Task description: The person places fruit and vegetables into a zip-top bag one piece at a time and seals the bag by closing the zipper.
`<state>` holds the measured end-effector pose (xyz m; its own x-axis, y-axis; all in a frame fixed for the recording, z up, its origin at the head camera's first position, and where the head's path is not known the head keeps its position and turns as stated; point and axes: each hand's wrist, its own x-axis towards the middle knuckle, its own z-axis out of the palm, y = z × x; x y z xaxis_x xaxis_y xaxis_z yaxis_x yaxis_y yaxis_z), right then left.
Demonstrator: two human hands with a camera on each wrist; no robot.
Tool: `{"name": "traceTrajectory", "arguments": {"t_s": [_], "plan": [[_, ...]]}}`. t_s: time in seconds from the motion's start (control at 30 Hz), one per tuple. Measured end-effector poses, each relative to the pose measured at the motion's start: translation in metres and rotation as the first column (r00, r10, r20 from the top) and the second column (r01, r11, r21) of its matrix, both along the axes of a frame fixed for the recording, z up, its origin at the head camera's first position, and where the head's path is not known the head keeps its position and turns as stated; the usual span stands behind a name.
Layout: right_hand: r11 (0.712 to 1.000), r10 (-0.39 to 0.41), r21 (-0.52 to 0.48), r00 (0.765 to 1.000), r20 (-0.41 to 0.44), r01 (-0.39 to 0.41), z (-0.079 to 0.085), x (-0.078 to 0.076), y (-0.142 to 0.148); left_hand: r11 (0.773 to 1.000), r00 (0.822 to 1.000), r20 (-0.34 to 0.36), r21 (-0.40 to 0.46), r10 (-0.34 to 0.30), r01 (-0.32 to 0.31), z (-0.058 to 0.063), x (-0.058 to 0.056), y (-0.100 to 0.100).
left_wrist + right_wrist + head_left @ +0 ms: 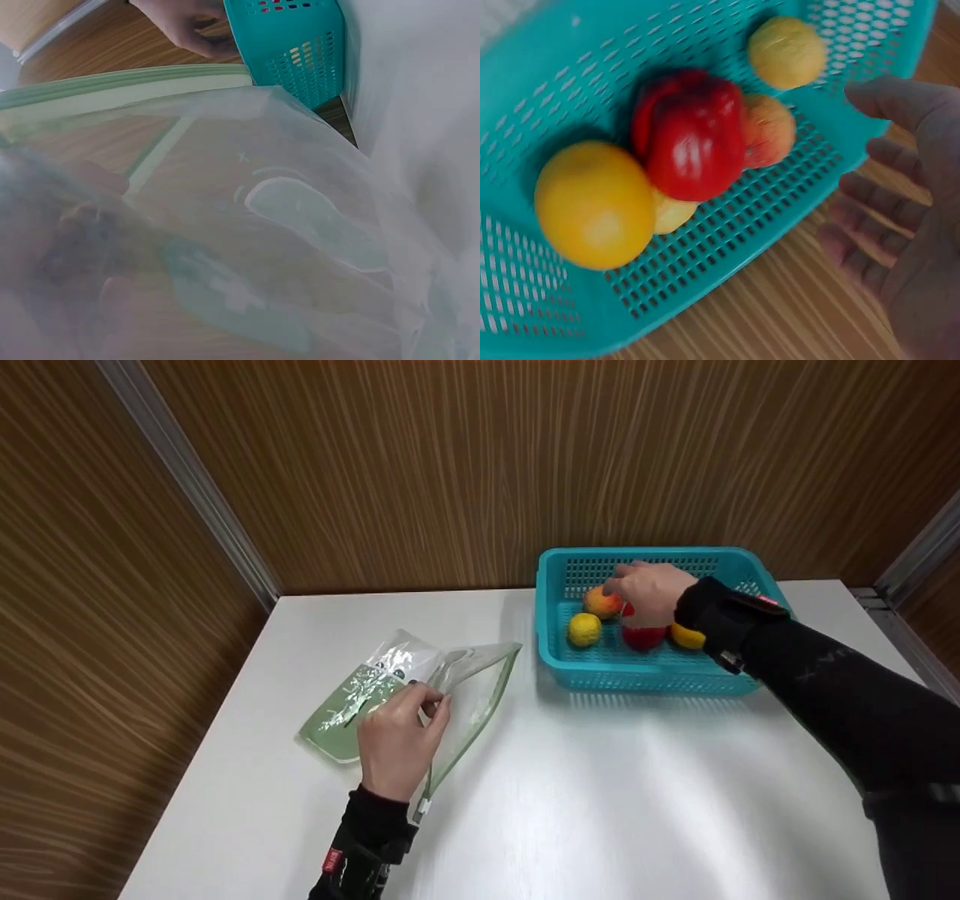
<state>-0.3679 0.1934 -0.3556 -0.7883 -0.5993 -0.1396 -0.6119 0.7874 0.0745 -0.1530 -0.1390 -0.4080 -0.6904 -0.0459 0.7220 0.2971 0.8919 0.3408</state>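
My left hand (397, 742) pinches the rim of a clear plastic zip bag (349, 716) with a green lower part, its mouth spread apart. In the left wrist view the bag (315, 217) fills most of the frame, blurring the fingers behind it. My right hand (652, 592) hovers over a teal basket (622, 679), fingers spread and holding nothing in the right wrist view. Inside the basket are a red bell pepper (690, 139), an orange (595, 205), a peach (769, 131) and a yellow lemon-like fruit (787, 52). Another yellow fruit (673, 212) is partly hidden under the pepper.
The white table (600, 802) carries the bag at left and the basket at back right. A wood-grain panel (412, 472) rises directly behind the basket, and another wood-grain panel (97, 585) borders the left side.
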Motion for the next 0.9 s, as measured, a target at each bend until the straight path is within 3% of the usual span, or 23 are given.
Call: {"name": "traceTrajectory", "arguments": {"t_s": [0.13,0.3,0.53,0.9], "plan": [[0.989,0.094,0.117,0.996,0.003,-0.094,-0.014,-0.013,-0.011,1.000,1.000,0.008,-0.004,0.001,-0.001,-0.002,0.002,0.001],[0.971,0.181,0.148,0.982,0.046,-0.186,-0.034,-0.017,-0.026,1.000,1.000,0.020,0.000,0.010,-0.010,-0.003,0.005,0.003],[0.985,0.045,0.153,0.979,0.197,-0.076,-0.043,-0.023,-0.034,1.000,0.999,0.038,-0.010,0.008,-0.008,0.000,0.005,0.007],[0.957,0.001,0.283,0.971,0.240,-0.071,-0.069,-0.036,-0.032,0.999,0.999,0.047,-0.037,-0.009,0.011,0.002,0.004,0.010]]}}
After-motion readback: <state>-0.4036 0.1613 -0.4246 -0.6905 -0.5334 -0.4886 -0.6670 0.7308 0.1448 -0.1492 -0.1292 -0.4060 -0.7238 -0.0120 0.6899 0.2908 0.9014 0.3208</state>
